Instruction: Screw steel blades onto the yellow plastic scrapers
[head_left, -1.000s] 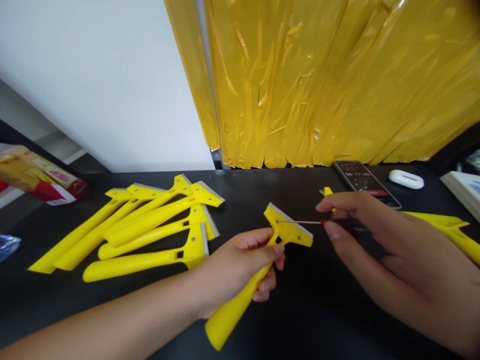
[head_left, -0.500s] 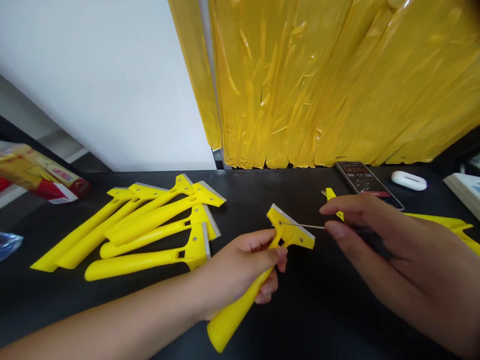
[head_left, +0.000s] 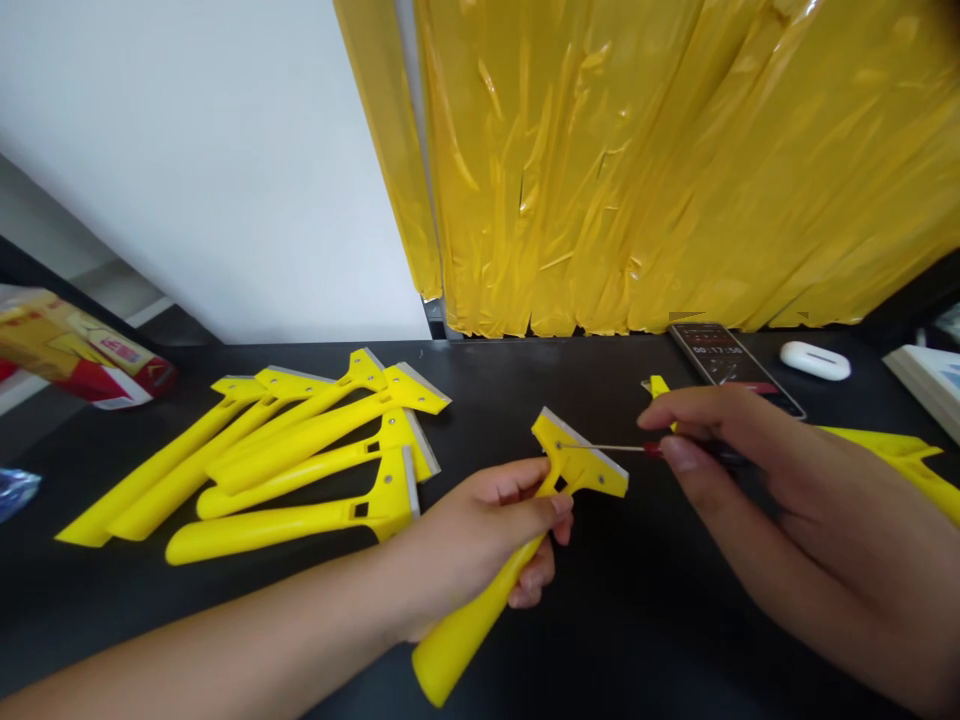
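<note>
My left hand (head_left: 510, 530) is closed round the neck of a yellow scraper (head_left: 465, 630), its bladed head tilted up and to the right. Two screws show on that head. In my right hand (head_left: 795, 540) is a screwdriver (head_left: 615, 448) with a thin metal shaft and a red collar; most of its handle is hidden by the fingers. The shaft's tip meets the upper left screw of the scraper head. Left of my hands, several more yellow scrapers (head_left: 300, 515) lie overlapping on the black table, blades toward the right.
Behind my right hand lie a phone (head_left: 720, 352) with a timer display, a white earbud case (head_left: 816, 361) and further yellow pieces (head_left: 892, 450). A red and yellow package (head_left: 97, 350) stands at the far left. Yellow plastic sheeting (head_left: 637, 170) hangs along the back.
My right hand's fingers have shifted on the screwdriver, so its red collar now shows. The left hand and the scraper stay nearly where they were.
</note>
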